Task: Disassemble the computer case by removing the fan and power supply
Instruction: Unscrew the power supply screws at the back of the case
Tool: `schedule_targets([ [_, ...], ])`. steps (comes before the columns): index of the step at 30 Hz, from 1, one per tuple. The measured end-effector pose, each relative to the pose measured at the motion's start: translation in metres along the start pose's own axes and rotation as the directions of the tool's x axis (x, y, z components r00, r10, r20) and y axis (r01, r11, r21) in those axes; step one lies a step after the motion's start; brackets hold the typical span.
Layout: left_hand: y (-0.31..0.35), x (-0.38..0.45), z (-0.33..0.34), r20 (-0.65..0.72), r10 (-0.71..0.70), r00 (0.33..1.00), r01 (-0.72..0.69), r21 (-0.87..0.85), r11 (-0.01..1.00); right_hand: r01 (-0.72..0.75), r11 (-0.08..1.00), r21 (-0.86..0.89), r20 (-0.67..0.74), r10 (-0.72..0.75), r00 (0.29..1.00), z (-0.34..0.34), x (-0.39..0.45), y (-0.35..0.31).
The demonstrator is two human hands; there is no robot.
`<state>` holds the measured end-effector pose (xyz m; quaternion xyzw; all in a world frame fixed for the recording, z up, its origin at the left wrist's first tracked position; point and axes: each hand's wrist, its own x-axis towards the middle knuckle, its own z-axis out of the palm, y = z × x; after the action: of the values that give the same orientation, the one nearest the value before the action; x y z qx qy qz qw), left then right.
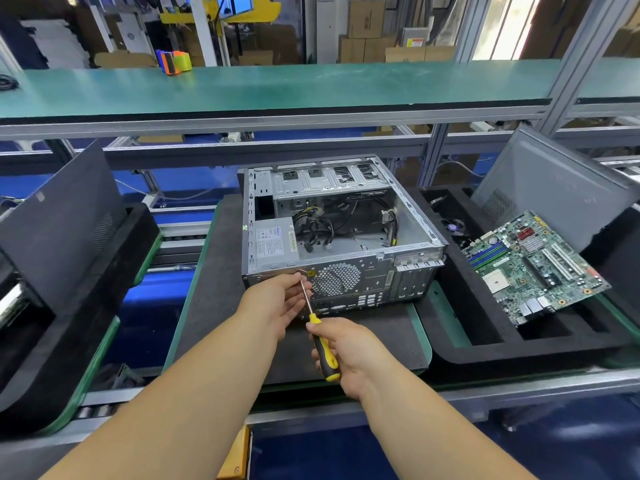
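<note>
The right hand (349, 351) has its grip wrapped fully around the yellow-and-black handle of a screwdriver (320, 341), fingers curled closed, thumb along the top near the yellow collar. The bare metal shaft runs up and slightly left to the rear panel of the computer case (341, 233), its tip at the upper left of that panel, just beside a yellow warning sticker (311, 274). The left hand (277, 301) has a loose, half-open grip: its fingertips pinch lightly at the shaft close to the tip, the palm turned toward the case. The case lies on its side, open face up, on a dark mat (221, 271) at the middle of the worktop, its rear panel toward the near edge. Inside, the power supply (273, 244) sits in the near left corner, with black cables (318, 230) bundled just beside it. A round fan grille (336, 278) shows on the rear panel, right of the screwdriver's tip. A green motherboard (530, 265) lies tilted in a black foam tray (485, 344) near the right edge.
</note>
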<state>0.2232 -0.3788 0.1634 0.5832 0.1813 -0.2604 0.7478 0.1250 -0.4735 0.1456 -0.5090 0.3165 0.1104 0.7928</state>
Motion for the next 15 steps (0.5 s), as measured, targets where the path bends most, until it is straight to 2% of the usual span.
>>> schedule_targets([
  [4,0.004,-0.006,0.012,-0.061,0.124,0.990,-0.124,0.003,0.992,0.109,0.992,-0.065,0.023,-0.108,0.994,-0.017,-0.001,-0.004],
  [7,0.005,-0.016,0.029,-0.042,0.210,0.977,-0.206,0.082,0.975,0.182,0.983,-0.020,0.035,-0.181,0.983,-0.033,-0.006,-0.012],
  [12,-0.017,-0.039,0.079,0.121,0.144,0.982,-0.180,0.379,0.908,0.396,0.913,-0.095,-0.091,-0.404,0.910,-0.076,-0.010,-0.034],
  [15,-0.035,-0.044,0.105,0.186,0.097,0.978,-0.168,0.415,0.894,0.425,0.894,-0.143,-0.143,-0.443,0.885,-0.103,-0.012,-0.043],
])
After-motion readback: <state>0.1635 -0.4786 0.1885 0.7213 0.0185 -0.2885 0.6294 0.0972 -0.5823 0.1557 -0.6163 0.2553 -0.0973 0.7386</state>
